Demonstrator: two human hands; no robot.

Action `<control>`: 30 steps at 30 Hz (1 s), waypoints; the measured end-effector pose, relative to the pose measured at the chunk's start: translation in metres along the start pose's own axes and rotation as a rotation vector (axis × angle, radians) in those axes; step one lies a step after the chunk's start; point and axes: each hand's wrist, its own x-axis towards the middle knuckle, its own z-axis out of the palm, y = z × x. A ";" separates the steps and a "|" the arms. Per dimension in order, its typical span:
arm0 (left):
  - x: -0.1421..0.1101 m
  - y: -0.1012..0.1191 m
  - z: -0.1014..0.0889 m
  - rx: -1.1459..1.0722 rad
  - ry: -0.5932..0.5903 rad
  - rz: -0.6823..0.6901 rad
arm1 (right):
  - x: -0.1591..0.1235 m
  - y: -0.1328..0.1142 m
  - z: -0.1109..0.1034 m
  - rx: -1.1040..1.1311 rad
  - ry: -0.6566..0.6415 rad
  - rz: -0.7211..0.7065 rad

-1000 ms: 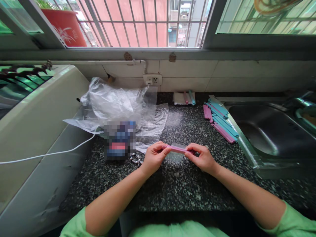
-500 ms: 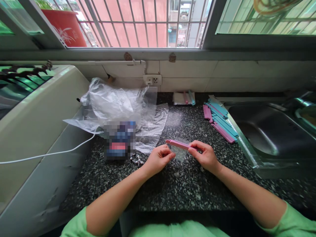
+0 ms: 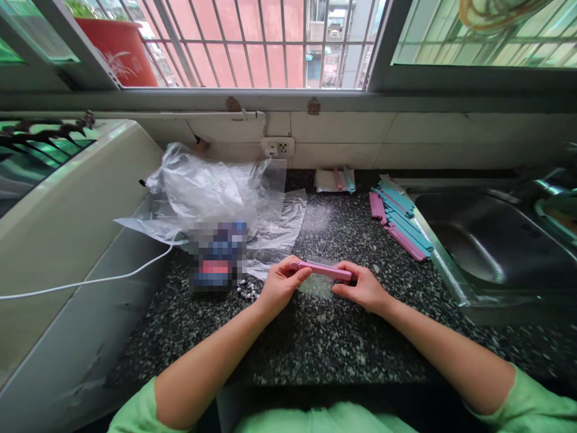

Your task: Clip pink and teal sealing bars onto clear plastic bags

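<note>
A pink bag clip [image 3: 327,271] lies level between my hands, just above the dark counter. My left hand [image 3: 282,282] pinches its left end between thumb and fingers. At the other end, the fingers of my right hand [image 3: 363,288] curl behind the clip and touch it, with the thumb lower and a little away. A small clear plastic bag [image 3: 315,287] shows above and below the clip; whether the clip is closed on it I cannot tell.
Crumpled clear plastic bags [image 3: 216,186] lie on the left, near a blurred dark object [image 3: 216,258] and a beaded string [image 3: 247,290]. Pink and blue clips [image 3: 401,216] are piled by the sink [image 3: 487,234]. Behind is a small packet [image 3: 322,180] with clips on top.
My left hand has taken hold of the clip's left end, which it was apart from before. The clip has turned more level and shifted slightly left; my right thumb has come off it.
</note>
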 end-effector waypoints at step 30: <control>0.055 -0.019 0.015 0.178 0.042 -0.095 | 0.037 0.029 -0.012 -0.683 0.344 -0.308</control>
